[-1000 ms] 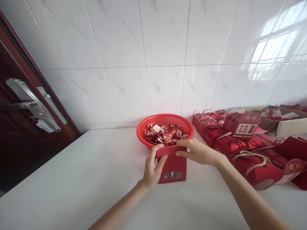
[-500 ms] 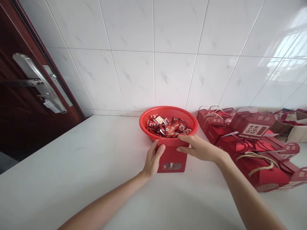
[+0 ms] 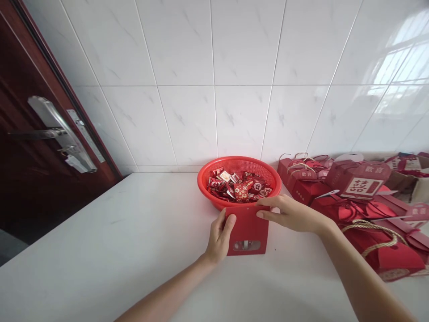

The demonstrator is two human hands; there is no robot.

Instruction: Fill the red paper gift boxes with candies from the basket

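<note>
A small red box [image 3: 248, 230] with an oval clear window low on its face stands upright on the white table, in front of the basket. My left hand [image 3: 219, 237] grips its left side, the thumb on the front. At the box's top right edge, my right hand [image 3: 284, 213] pinches the rim between thumb and fingers. Just behind is a red plastic basket [image 3: 205, 188] with many wrapped red sweets [image 3: 241, 191] in it. The inside of the box is hidden from view.
Several red gift boxes [image 3: 362, 182] with rope handles crowd the right side of the white table [image 3: 134, 250]. An open cardboard box [image 3: 420, 191] lies behind them at the far right. A tiled wall [image 3: 187, 120] runs along the back, and a dark red door [image 3: 30, 165] is at left.
The view has shifted, so that the box, basket and hands appear slightly lower and further right. Both hands keep their hold on the box.
</note>
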